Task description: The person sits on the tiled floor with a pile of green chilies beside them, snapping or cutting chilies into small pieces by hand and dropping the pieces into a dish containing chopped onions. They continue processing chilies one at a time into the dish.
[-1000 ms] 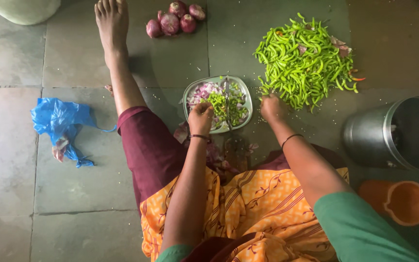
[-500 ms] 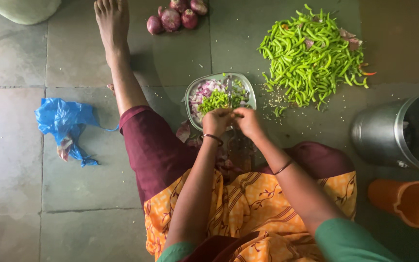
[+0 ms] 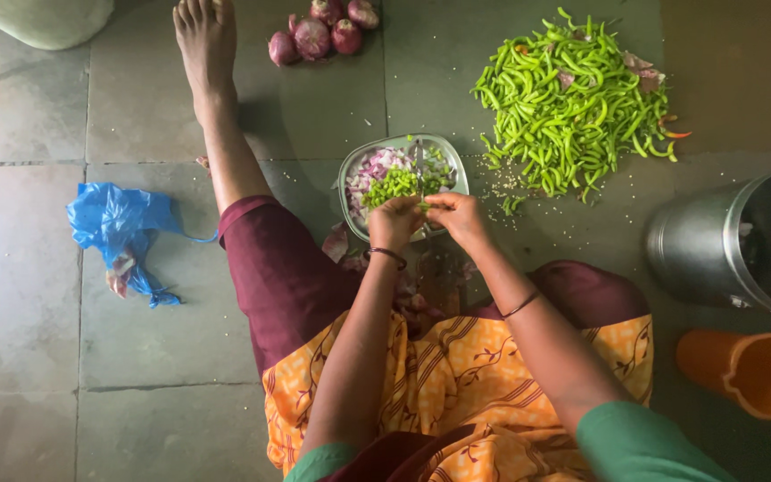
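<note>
Setup: a person sits on a stone floor [image 3: 20,268], one leg stretched out, bare foot [image 3: 205,40] up top.
Plate: round steel plate [image 3: 350,170] sits on the floor right ahead of the knees, holding chopped pink onion [image 3: 372,168] and chopped green chilli [image 3: 392,185]. Everything below is placed relative to this plate.
Left hand: left hand [image 3: 394,221] hovers over the near edge of the plate, fingers curled in and pressed together around a few green chillies.
Right hand: right hand [image 3: 459,214] is just beside the left one at the same near edge, fingertips pinching the chillies' other end. Can't tell exactly how many are in the grip.
Blade: an upright blade [image 3: 419,165] seems to stand over the plate, hard to make out.
Chilli pile: big heap of whole green chillies [image 3: 573,103] right of the plate, past it.
Onions: whole red onions [image 3: 323,34] beyond the plate, near the foot.
Blue bag: crumpled blue plastic bag [image 3: 122,234] well left of the plate.
Steel pot: steel pot [image 3: 733,245] well right of the plate.
Orange jug: orange jug [image 3: 747,370] right of the plate, nearer the person than the pot.
</note>
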